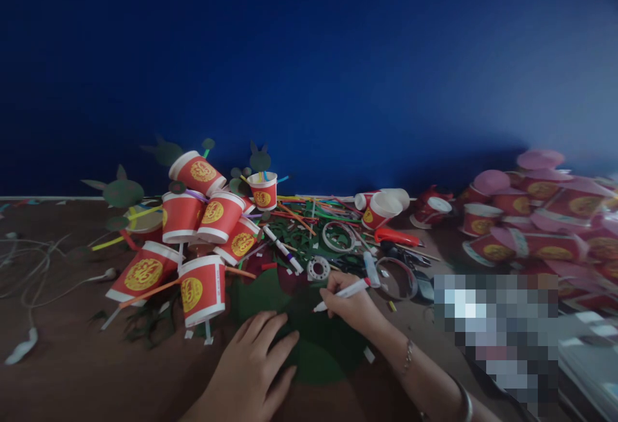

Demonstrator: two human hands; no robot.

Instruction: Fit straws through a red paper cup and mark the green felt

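Note:
My right hand point(348, 303) grips a white marker point(350, 289) with a red end, its tip pointing down and left over dark green paper point(316, 357). The tip is close to the paper; whether it touches I cannot tell. With fingers spread, my left hand point(261, 357) lies flat on the paper's left part. Beyond the hands sit a white tape roll point(318, 269) and a second white marker point(283, 249) with a dark band. Red paper cups point(203, 290) with yellow prints stand and lean in a pile at the left.
Behind lie colored sticks point(309, 206), dark green paper scraps, a clear tape ring point(338, 237) and a red-handled tool point(398, 237). More red cups with pink discs point(492, 181) are heaped at the right. White earphones point(24, 345) lie left. A blue wall point(309, 74) rises behind the table.

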